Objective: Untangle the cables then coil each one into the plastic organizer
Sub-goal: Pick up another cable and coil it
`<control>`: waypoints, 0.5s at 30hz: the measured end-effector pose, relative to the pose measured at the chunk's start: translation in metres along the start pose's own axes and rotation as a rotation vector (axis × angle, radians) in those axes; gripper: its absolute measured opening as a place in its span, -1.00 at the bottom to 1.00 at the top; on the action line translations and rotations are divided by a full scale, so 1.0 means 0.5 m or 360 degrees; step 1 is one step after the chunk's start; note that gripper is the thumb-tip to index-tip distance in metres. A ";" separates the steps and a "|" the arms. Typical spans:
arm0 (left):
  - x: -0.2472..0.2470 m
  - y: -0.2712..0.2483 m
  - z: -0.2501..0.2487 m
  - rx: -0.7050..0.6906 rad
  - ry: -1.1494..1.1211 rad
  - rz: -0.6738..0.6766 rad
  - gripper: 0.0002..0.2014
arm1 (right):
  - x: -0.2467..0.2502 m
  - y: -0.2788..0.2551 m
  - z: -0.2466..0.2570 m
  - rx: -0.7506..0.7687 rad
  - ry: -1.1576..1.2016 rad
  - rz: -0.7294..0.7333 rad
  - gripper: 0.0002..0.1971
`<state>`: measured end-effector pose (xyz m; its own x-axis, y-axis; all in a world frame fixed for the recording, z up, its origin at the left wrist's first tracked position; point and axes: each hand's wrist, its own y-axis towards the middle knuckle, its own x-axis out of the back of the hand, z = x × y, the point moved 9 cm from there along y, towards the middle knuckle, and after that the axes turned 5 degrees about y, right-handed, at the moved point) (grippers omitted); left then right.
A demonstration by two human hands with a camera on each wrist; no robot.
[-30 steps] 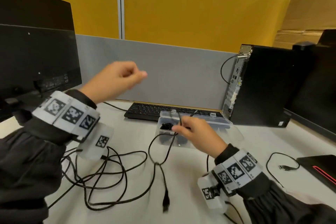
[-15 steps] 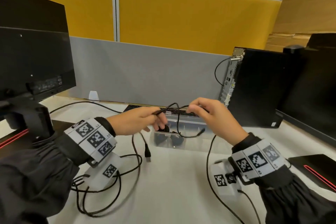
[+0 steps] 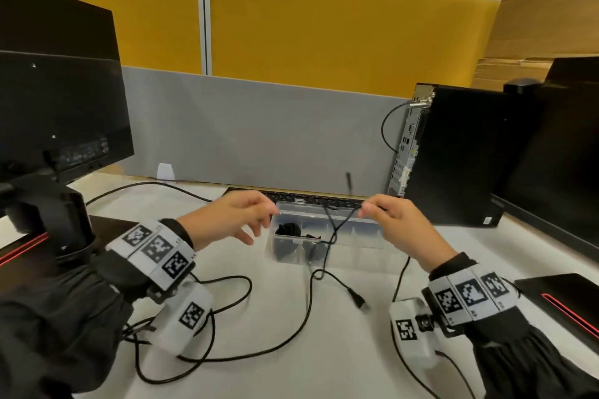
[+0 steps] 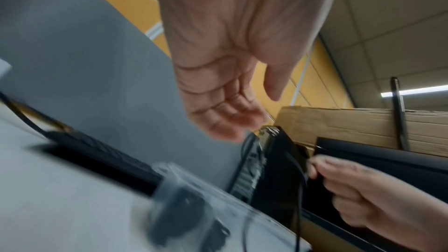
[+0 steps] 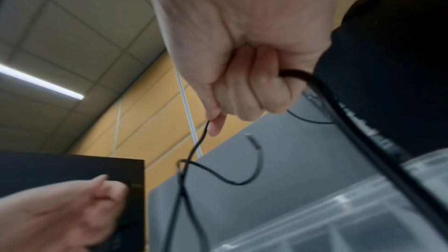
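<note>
Over the clear plastic organizer [image 3: 327, 241] my right hand [image 3: 363, 212] pinches a thin black cable [image 3: 331, 230]. The cable drops across the organizer to the desk and ends in a plug [image 3: 358, 300]. Its short free end [image 3: 349, 181] sticks up behind the hands. In the right wrist view the right hand [image 5: 213, 122] has its fingers curled round the cable [image 5: 191, 152]. My left hand [image 3: 259, 224] hovers left of the organizer with relaxed fingers and holds nothing; the left wrist view shows the left hand [image 4: 232, 120] empty. A coiled black cable [image 3: 287, 230] fills the organizer's left compartment.
More black cables [image 3: 207, 327] lie looped on the white desk under my left wrist. A keyboard [image 3: 311, 197] sits behind the organizer. A monitor [image 3: 58, 113] stands at the left, a computer tower [image 3: 453, 155] at the right, and a dark laptop [image 3: 564, 298] at the near right.
My left hand has let go of the cable and moved left. The hands have drawn apart, and the plug end has dropped to the desk in front of the organizer.
</note>
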<state>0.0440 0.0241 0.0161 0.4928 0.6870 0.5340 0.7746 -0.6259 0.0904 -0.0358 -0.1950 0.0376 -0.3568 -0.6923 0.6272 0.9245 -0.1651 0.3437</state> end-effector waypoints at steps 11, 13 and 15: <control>-0.092 0.009 -0.067 -0.0205 0.0188 0.0015 -0.81 | 0.001 -0.010 0.062 0.0135 0.0346 -0.0179 -0.75; -0.058 0.011 -0.062 -0.0172 0.0216 -0.0149 -0.79 | 0.008 -0.010 0.041 0.0068 0.0364 -0.0226 -0.75; -0.038 0.014 -0.049 -0.0129 0.0152 -0.0199 -0.67 | 0.011 -0.009 0.025 0.0019 0.0400 -0.0272 -0.75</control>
<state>0.0306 -0.0023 0.0274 0.3518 0.7257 0.5913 0.7911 -0.5682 0.2265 -0.0434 -0.1893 0.0483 -0.4614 -0.8076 0.3672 0.8515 -0.2870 0.4388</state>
